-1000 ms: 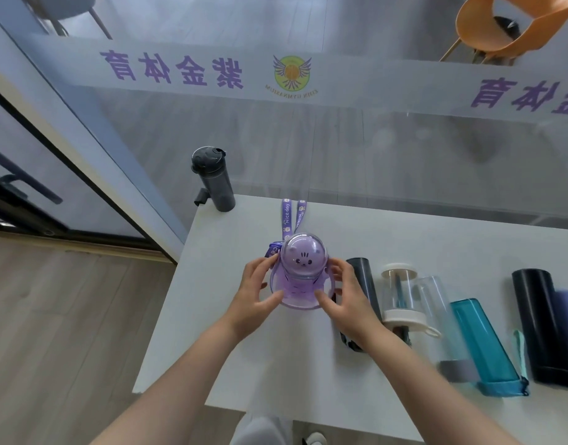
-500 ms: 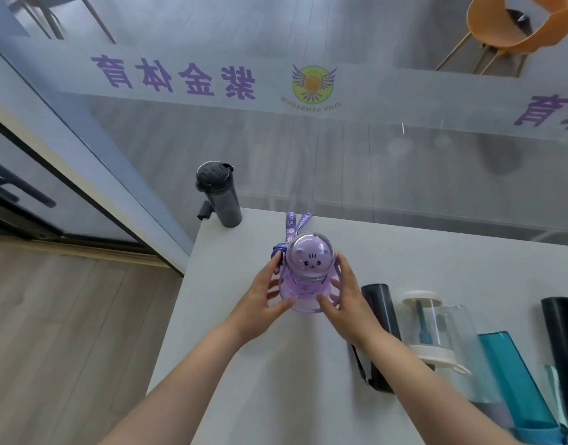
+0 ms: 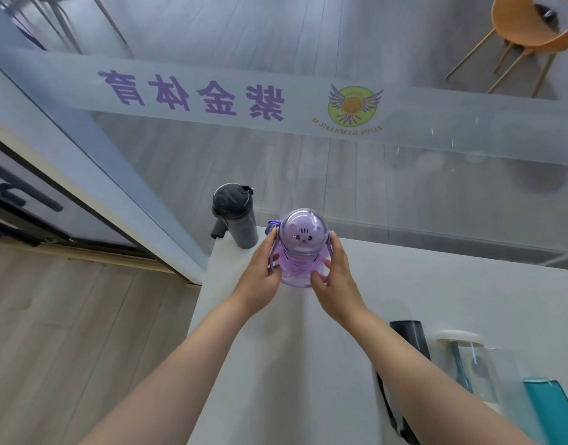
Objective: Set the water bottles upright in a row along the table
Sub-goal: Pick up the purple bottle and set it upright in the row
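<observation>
A purple bottle [image 3: 300, 252] with a domed cat-face lid stands upright near the far left of the white table [image 3: 436, 290]. My left hand [image 3: 263, 268] grips its left side and my right hand [image 3: 335, 271] grips its right side. Just to its left a dark grey bottle [image 3: 236, 218] stands upright at the table's far left corner. At the lower right a black bottle [image 3: 411, 338], a clear bottle with a white lid [image 3: 468, 364] and a teal bottle [image 3: 552, 409] lie on their sides, partly hidden by my right forearm or cut by the frame.
A glass wall [image 3: 308, 149] with a frosted band and purple lettering runs right behind the table's far edge. The table's left edge drops to wooden floor [image 3: 67, 332]. An orange chair [image 3: 529, 30] stands beyond the glass.
Both hands have carried the purple bottle away from me and to the left, ending next to the dark grey bottle. The view has tilted, pushing the lying bottles toward the lower right.
</observation>
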A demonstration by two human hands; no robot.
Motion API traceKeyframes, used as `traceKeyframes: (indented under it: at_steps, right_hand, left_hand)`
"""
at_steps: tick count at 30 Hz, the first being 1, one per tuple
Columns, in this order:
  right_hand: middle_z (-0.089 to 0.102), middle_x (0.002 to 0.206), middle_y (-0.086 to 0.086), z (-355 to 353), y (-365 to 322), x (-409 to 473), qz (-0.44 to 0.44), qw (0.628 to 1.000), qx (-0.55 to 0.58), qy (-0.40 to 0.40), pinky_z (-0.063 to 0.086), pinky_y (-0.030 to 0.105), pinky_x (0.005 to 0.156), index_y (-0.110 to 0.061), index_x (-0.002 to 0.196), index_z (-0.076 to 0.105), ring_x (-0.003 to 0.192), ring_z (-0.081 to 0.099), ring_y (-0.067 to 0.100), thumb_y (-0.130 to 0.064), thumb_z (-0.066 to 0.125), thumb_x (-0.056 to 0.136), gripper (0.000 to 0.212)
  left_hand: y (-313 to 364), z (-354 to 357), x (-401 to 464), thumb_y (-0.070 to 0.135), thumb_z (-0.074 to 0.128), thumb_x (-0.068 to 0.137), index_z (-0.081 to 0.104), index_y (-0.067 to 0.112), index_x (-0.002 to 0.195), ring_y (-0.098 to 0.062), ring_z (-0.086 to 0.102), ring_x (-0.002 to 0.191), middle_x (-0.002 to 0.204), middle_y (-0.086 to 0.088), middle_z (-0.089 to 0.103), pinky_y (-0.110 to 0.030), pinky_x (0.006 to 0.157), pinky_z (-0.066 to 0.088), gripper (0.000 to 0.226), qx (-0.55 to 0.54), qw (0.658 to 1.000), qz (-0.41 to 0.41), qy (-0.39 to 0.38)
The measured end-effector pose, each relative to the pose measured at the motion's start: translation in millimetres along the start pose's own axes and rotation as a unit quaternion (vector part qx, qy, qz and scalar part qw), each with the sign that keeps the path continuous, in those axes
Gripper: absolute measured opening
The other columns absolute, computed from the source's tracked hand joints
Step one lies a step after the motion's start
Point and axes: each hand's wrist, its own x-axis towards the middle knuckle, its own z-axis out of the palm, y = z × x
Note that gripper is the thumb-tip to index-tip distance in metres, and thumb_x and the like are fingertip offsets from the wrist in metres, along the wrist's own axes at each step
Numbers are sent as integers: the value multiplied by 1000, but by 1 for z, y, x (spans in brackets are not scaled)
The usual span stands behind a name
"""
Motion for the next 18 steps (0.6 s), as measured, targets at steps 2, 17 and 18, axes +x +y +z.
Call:
traceKeyframes:
  at_steps: [2,17,18]
  right_hand:
    - [15,157,-16,3,-2,7,-2,1000,4,4,51,30,94,-40,151,6,136,38,12,-11,54,91,82]
    - [18,160,-11,-13,-1,4,10,1000,-12,2,32,41,115,-37,152,5,143,28,13,-31,57,93,79]
    - [17,160,-11,-19,0,-2,15,1000,-10,2,30,41,116,-38,152,4,143,28,14,-33,57,93,79]
  left_hand:
    - [1,-3,7,-6,43,95,20,30,152,-17,41,139,156,5,31,-37,113,38,71,-5,1000,-2,1]
    - [1,-6,7,7,48,95,25,27,152,-5,29,143,156,10,29,-41,119,29,64,4,999,-8,43]
    - [1,-5,4,9,49,96,26,24,151,-8,30,143,156,7,30,-42,119,28,62,16,998,-7,61]
